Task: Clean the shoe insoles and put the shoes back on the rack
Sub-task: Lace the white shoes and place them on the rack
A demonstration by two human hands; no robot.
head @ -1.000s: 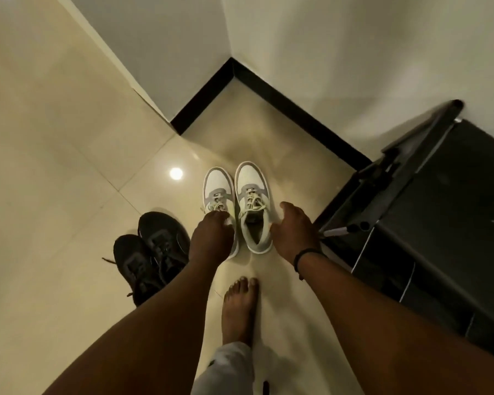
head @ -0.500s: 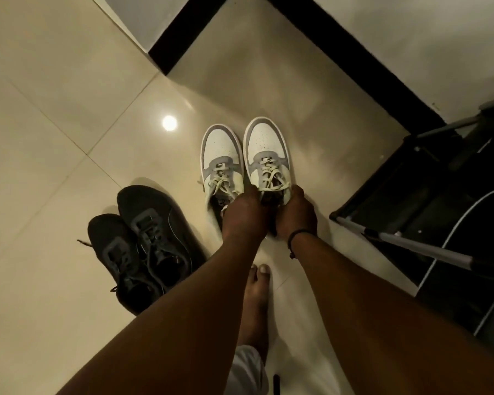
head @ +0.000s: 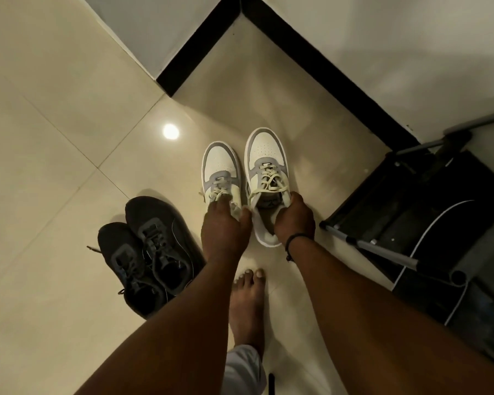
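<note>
Left hand (head: 224, 223) fingers curl into the left white sneaker (head: 221, 173) collar, right hand (head: 294, 219) fingers grip the right white sneaker (head: 265, 166) collar, toes pointing away.

Floor (head: 54, 115): glossy cream tiles w/ thin grout lines; round ceiling-light reflection (head: 171, 131) on tile near centre. Black skirting (head: 320, 61) along wall base, forming a corner at top.

On floor:
- Black sneakers (head: 149, 252), pair, side by side & touching, left of centre, toes pointing up-frame.
- White/grey sneakers (head: 244, 178), pair, near centre, toes toward the corner. Cannot tell if soles are fully down on tile.
- Bare foot (head: 247, 306), flat on tile, just below the white pair.
- Black shoe rack (head: 428, 223) w/ metal tubes, at right edge, next to wall.
</note>
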